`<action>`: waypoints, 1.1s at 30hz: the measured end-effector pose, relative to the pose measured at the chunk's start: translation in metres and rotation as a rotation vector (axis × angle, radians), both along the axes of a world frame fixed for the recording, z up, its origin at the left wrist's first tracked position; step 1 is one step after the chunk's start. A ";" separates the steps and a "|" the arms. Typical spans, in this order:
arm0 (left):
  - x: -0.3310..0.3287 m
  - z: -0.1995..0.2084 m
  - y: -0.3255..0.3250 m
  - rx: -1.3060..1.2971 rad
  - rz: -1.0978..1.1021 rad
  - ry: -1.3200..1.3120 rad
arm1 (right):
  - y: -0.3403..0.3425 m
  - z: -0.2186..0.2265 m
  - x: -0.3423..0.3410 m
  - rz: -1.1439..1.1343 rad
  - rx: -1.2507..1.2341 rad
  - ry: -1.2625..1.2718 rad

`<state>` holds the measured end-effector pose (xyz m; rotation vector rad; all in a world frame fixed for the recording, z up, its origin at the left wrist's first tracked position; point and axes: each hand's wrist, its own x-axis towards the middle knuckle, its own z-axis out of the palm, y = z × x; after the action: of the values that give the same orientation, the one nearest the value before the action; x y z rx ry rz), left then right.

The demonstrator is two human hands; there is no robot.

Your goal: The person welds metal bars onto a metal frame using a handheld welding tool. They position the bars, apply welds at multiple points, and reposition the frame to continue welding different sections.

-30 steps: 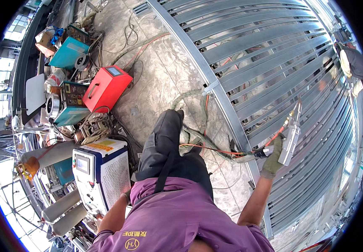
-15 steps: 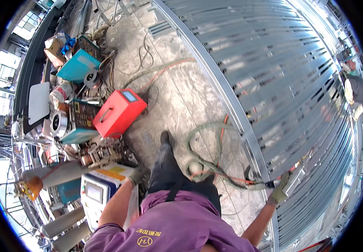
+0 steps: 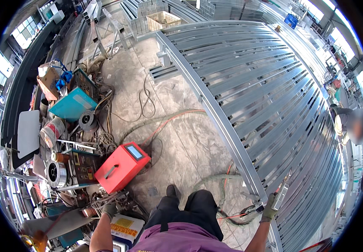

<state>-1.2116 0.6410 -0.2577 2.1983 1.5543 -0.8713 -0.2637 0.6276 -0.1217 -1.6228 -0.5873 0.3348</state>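
My right hand (image 3: pixel 269 211), in a grey-green work glove, is wrapped round a silver handheld welding gun (image 3: pixel 281 194) at the lower right. The gun lies over the edge of a large slatted metal panel (image 3: pixel 239 148), its tip toward the slats. From near my wrist a dark sleeved hose (image 3: pixel 248 215) runs down to the floor. On the other side, my gloved left hand (image 3: pixel 109 209) is low beside a white machine (image 3: pixel 124 229) with a yellow label on top. The fingers of that hand are too unclear to read.
A red box-shaped unit (image 3: pixel 122 168) with a small screen stands left of my legs. Beyond are a teal machine (image 3: pixel 74 104), a wire spool (image 3: pixel 56 174) and tangled cables. Hoses cross the concrete floor (image 3: pixel 177 147). Another person (image 3: pixel 342 122) stands across the panel.
The view has tilted upward, bringing in more of the far end of the panel. My left hand has shifted off the white machine's top corner. My right hand still grips the welding gun.
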 end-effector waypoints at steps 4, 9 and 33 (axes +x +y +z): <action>-0.003 0.016 0.091 0.017 0.075 -0.055 | 0.087 0.043 -0.074 0.050 -0.257 -0.240; 0.113 0.040 0.224 -0.268 1.610 -0.863 | 0.185 0.068 -0.103 0.313 -0.333 -0.251; 0.211 0.106 0.783 0.238 1.188 -0.527 | 0.715 0.126 -0.203 0.855 -0.322 -0.033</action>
<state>-1.0001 1.4240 -0.1514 1.0378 2.2070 0.2432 -0.4667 1.3424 0.0047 -1.6040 -1.2962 1.0731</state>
